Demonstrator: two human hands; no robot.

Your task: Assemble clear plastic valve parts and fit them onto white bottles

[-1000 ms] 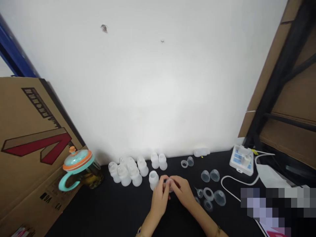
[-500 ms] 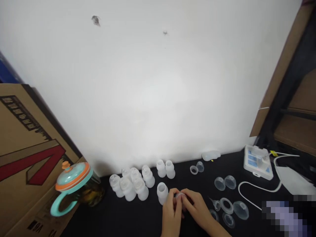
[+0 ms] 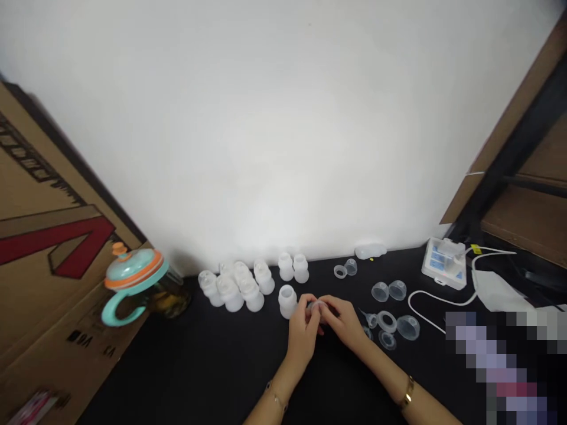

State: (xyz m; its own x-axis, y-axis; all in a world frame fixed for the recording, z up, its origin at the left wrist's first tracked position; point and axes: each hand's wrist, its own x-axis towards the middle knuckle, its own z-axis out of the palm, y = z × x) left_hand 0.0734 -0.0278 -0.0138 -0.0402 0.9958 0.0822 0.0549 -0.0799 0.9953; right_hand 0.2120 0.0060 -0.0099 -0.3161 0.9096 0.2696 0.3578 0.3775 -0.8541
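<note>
My left hand [image 3: 303, 333] and my right hand [image 3: 341, 321] meet near the table's middle, fingertips closed around a small translucent round bottle part [image 3: 318, 305]. Fingers cover most of it, so its exact shape is hidden. Just left of and behind my left hand stands an uncapped white baby bottle [image 3: 287, 302]. Two more open bottles [image 3: 293, 268] stand farther back by the wall. To the right of my right hand lie a translucent collar ring [image 3: 387, 321], a bottle nipple [image 3: 371, 320], a flanged disc [image 3: 387, 340] and a clear dome cap [image 3: 408, 327].
Several bottles with clear domed tops [image 3: 233, 292] cluster at the left. Two dome caps [image 3: 388, 290] lie farther right, and a ring [image 3: 340, 271] is near the wall. A lidded jug [image 3: 146, 283] stands beside a cardboard box [image 3: 39, 236]. A white cable [image 3: 425, 295] runs near a plastic case [image 3: 444, 262].
The view has tilted downward, so the table things sit higher and both forearms show more. My hands still hold the translucent part together, with little change in grip.
</note>
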